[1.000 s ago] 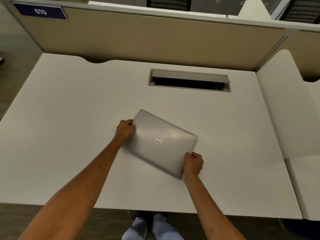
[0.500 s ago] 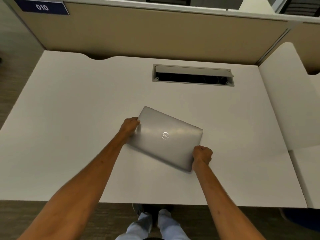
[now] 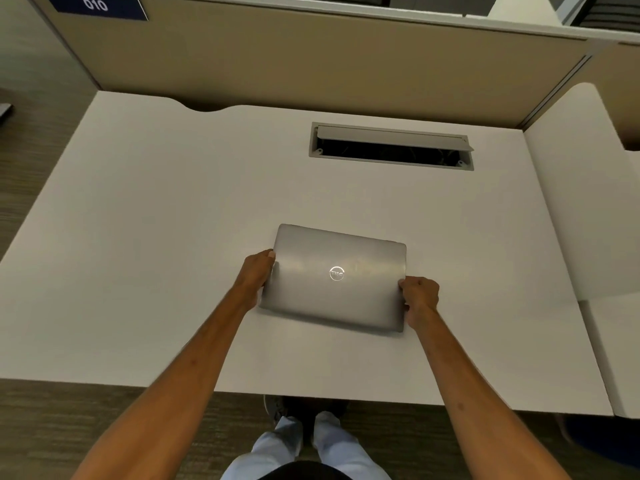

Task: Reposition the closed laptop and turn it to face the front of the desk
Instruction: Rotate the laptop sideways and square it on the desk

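The laptop [image 3: 334,277] is lying closed on the bench [image 3: 138,237], slightly askew. The left hand [image 3: 255,273] and right hand [image 3: 419,297] are clamping its short edges, fingertips hiding underneath.

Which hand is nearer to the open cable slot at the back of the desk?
Right. The right hand grips the laptop's right edge, below the cable slot. The left hand grips the left edge, farther to the left of the slot.

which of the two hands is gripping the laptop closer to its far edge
The left hand. It grips the laptop on its left side, nearer the far corner; the right hand holds the right side lower down, nearer the front corner.
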`<state>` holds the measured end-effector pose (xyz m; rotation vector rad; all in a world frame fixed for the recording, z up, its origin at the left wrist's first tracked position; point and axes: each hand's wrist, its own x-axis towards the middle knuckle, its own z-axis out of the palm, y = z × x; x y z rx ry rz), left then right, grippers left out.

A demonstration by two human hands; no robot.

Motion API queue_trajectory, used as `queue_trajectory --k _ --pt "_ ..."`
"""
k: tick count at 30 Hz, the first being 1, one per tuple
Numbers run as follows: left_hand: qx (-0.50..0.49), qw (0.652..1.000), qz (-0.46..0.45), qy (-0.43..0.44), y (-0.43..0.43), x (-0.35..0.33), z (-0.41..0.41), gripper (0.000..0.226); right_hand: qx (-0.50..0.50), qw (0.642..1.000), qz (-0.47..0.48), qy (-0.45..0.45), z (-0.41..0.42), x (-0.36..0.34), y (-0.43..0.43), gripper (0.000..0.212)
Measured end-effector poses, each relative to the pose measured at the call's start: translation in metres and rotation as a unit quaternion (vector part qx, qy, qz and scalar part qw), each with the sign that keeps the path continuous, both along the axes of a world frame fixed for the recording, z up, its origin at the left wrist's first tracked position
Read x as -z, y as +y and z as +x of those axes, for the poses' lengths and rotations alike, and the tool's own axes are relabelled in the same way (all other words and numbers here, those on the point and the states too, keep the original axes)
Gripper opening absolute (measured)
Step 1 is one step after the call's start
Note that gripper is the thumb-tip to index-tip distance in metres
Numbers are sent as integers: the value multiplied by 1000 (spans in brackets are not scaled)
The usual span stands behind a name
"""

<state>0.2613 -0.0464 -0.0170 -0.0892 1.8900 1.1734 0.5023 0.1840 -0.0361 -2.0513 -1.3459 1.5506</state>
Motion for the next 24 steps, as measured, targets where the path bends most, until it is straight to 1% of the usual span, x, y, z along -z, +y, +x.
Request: queue_trajectory --k 6,8,10,12,14,17,24 --pt "-11 1000 -2 3 -9 2 8 13 -47 999 16 -11 3 3 4 12" --pt "-14 1000 -2 -1 -12 6 9 21 -51 998 20 -13 4 4 5 12" --pt "-16 1000 2 -3 -15 10 11 36 -50 998 20 -14 4 4 5 9" --pt "-15 1000 3 1 -16 11 14 42 -54 998 25 -21 4 3 5 18" --pt "-10 1000 11 7 -17 9 15 35 -55 998 30 -25 5 3 4 23" --pt "-5 1000 16 10 -18 7 15 23 -54 998 31 -25 6 3 4 22" --pt "-12 1000 20 6 -18 2 18 23 -52 998 32 -20 5 2 4 26"
